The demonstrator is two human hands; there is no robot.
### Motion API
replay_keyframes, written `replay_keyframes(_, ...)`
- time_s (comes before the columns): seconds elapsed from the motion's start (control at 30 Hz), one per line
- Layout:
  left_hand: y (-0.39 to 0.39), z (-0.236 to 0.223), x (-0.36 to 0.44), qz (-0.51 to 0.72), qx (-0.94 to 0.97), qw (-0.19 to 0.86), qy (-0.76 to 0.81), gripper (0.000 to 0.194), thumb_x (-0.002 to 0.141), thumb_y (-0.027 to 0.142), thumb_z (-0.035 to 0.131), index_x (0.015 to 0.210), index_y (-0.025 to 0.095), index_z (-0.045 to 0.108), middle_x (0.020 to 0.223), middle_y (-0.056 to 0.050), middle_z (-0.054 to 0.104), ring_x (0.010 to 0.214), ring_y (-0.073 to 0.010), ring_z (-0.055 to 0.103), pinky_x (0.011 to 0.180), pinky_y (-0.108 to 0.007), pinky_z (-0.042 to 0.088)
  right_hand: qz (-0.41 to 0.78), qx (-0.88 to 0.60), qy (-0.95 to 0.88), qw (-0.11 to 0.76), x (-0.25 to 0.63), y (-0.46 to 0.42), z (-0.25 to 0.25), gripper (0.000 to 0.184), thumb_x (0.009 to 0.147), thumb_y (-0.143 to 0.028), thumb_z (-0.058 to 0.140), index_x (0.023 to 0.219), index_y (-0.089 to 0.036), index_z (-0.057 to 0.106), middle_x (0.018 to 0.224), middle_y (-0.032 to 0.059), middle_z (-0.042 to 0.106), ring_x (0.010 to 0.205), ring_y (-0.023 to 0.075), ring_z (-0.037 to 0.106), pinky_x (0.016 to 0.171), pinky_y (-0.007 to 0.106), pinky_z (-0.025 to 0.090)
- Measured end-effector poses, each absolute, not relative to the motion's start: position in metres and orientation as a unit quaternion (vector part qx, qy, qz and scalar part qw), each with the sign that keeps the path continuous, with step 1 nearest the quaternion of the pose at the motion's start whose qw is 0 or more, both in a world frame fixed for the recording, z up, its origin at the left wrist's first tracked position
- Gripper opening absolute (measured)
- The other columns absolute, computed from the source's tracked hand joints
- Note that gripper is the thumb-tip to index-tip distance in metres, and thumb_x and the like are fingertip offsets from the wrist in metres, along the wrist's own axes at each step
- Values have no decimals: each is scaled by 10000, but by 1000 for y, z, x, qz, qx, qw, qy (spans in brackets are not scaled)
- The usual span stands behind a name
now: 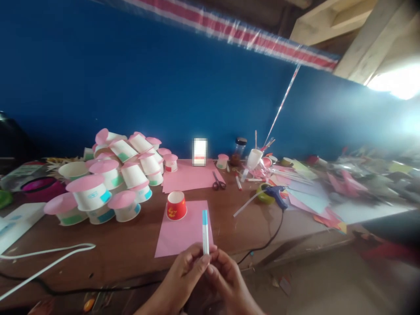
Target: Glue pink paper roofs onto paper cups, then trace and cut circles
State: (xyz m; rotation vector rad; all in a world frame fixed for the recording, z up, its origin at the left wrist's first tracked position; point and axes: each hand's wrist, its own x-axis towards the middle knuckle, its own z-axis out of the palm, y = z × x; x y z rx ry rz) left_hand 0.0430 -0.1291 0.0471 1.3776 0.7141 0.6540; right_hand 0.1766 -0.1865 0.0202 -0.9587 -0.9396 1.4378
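Upright at the table's front edge stands a white marker (205,238) with a light blue cap, pinched near its lower end between my two hands. My left hand (187,267) has its thumb against the marker. Closed around the same end from the other side is my right hand (227,273); its fingertips are partly hidden. Just beyond them lies a pink paper sheet (177,243) on the brown table. A red paper cup (176,205) with yellow print rests on the sheet's far part, its open mouth up.
Left of the sheet, several white cups with pink paper discs (88,192) are piled up. Behind are pink sheets (190,177) and scissors (218,181). Rightward sit a blue glue gun (278,194) with a black cord and loose papers (305,197). A white wire (49,262) lies front left.
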Motion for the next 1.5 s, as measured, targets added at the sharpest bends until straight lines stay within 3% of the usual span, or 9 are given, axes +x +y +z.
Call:
replay_keyframes(0.13, -136, 40, 42, 317, 586, 660, 347, 361, 852, 463, 522, 1040, 174, 629, 993, -80, 661, 918, -194, 590, 865, -299, 450, 557, -463, -470, 504, 185, -187, 27, 303, 816, -455, 634, 974, -196, 626, 805, 24, 629, 754, 164, 585, 682, 265, 457)
replay_keyframes(0.27, -142, 43, 38, 319, 614, 605, 394, 340, 867, 471, 489, 925, 159, 609, 874, -63, 648, 827, -177, 583, 772, -261, 447, 409, -578, -550, 443, 210, -184, 37, 273, 849, -442, 587, 792, -178, 628, 691, 10, 603, 645, 140, 534, 596, 237, 406)
replay_keyframes(0.4, -151, 46, 41, 258, 649, 595, 397, 343, 876, 466, 461, 821, 149, 579, 717, -16, 561, 676, -131, 487, 619, -225, 394, 406, -584, -491, 503, 222, -180, 46, 344, 897, -503, 481, 899, -185, 614, 770, 34, 627, 661, 142, 547, 594, 242, 427)
replay_keyframes(0.57, -160, 41, 50, 212, 640, 638, 374, 284, 877, 424, 461, 818, 159, 546, 692, 12, 497, 631, -109, 419, 582, -218, 351, 458, -563, -415, 548, 211, -179, 51, 439, 883, -577, 453, 1048, -198, 602, 942, 79, 673, 842, 194, 615, 760, 305, 486)
replay_keyframes(0.77, -164, 38, 50, 219, 638, 647, 356, 339, 896, 476, 396, 897, 177, 554, 705, 10, 515, 664, -129, 466, 637, -235, 396, 502, -533, -359, 579, 194, -182, 52, 352, 886, -540, 483, 933, -211, 598, 878, 55, 697, 829, 188, 628, 728, 280, 491)
replay_keyframes(1.0, -172, 43, 54, 229, 665, 582, 408, 437, 914, 520, 281, 814, 184, 543, 725, -16, 540, 695, -150, 462, 668, -263, 392, 507, -530, -305, 608, 180, -186, 42, 340, 875, -522, 498, 885, -196, 593, 887, 48, 697, 596, 129, 567, 559, 249, 453)
replay_keyframes(1.23, -182, 37, 48, 166, 601, 669, 404, 455, 894, 590, 254, 776, 200, 459, 526, 52, 404, 499, -109, 362, 513, -238, 323, 336, -524, -139, 770, 250, -165, 71, 214, 788, -417, 585, 753, -221, 505, 930, 0, 672, 925, 130, 612, 730, 230, 464)
replay_keyframes(1.33, -175, 37, 46, 226, 599, 661, 392, 464, 913, 563, 234, 889, 178, 492, 543, 43, 453, 515, -110, 403, 554, -235, 363, 308, -583, -245, 711, 267, -162, 74, 250, 790, -458, 588, 850, -215, 595, 993, 28, 664, 878, 145, 609, 689, 232, 457)
replay_keyframes(1.5, -167, 38, 47, 261, 585, 673, 369, 427, 918, 546, 284, 992, 172, 476, 540, 51, 481, 483, -106, 412, 541, -237, 378, 280, -640, -515, 497, 259, -144, 55, 316, 831, -403, 553, 1029, -160, 588, 734, 28, 653, 652, 159, 588, 609, 265, 442)
